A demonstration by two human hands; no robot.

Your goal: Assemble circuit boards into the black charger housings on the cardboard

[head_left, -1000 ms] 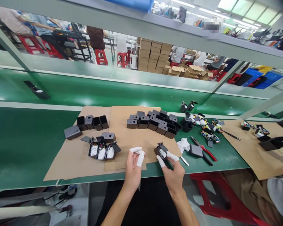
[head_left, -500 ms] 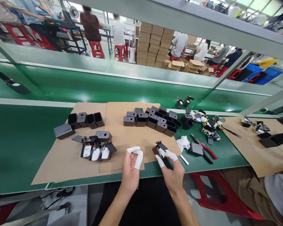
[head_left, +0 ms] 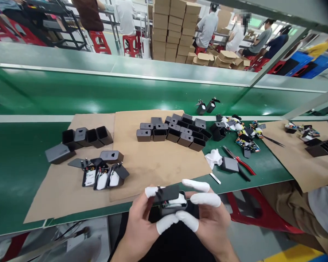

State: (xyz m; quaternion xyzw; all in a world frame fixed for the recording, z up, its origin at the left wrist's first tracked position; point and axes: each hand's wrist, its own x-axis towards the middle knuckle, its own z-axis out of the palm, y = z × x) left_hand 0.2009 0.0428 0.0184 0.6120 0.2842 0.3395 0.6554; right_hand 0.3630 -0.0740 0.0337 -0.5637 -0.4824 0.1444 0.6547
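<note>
Above my lap, both hands hold one small black plastic casing (head_left: pixel 173 209). Its dark lid (head_left: pixel 168 193) is swung out on top, and a white piece and thin red wires show inside. My left hand (head_left: pixel 143 218) grips the left side, with a white-capped finger by the lid and the thumb below. On the right, the thumb of my right hand (head_left: pixel 213 218) presses the lower edge, and its white-capped fingers curve round the far side. Three similar opened casings (head_left: pixel 102 178) with white contents stand on the brown paper to the left.
Rows of dark casings (head_left: pixel 175 133) stand on the brown paper (head_left: pixel 158 167). More casings (head_left: pixel 87 138) are at left. To the right lie red-handled pliers (head_left: pixel 239 160), a crumpled white cloth (head_left: pixel 214 158), a grey block (head_left: pixel 230 165) and a pile of wired parts (head_left: pixel 244 136). Co-workers sit beyond the bench.
The casing has come from the table edge to above my lap, nearer to me. My left hand has moved across and taken hold of it alongside my right. The view has tilted down.
</note>
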